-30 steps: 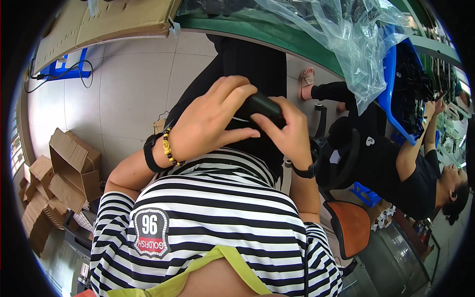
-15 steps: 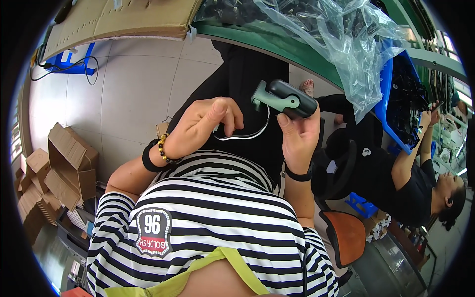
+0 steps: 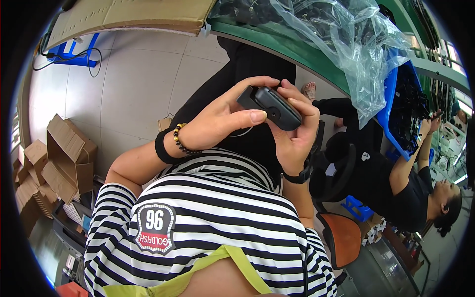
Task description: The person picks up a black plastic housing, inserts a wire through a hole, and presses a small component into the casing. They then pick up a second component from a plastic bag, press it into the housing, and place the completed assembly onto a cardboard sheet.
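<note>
You have the device (image 3: 275, 110) in front of your belly, above your lap, with both hands clamped on it. Its long axis slants from upper left, by your left hand (image 3: 220, 114), down to lower right, into your right hand (image 3: 296, 141). Neither hand is nearer: each touches its own end. Your left thumb lies along the device's near side, its tip against the body, while your left fingers reach over the far side. The dark flap (image 3: 245, 98) juts from the upper-left end, into the space between that thumb and those fingers. Your right fingers curl around the far side and the lower-right end, with the right thumb underneath; how hard either hand presses, you cannot tell from here.

Beyond your right hand, well apart from it, the blue bin (image 3: 387, 111) holds a heap of black parts (image 3: 411, 106). A co-worker's hands (image 3: 429, 126) are on its far side. A clear bag (image 3: 358, 54) droops over the edge of the green bench (image 3: 316, 67) beside the bin. Down to your left, an open carton (image 3: 78, 141) leans among others; its contents are hidden.
</note>
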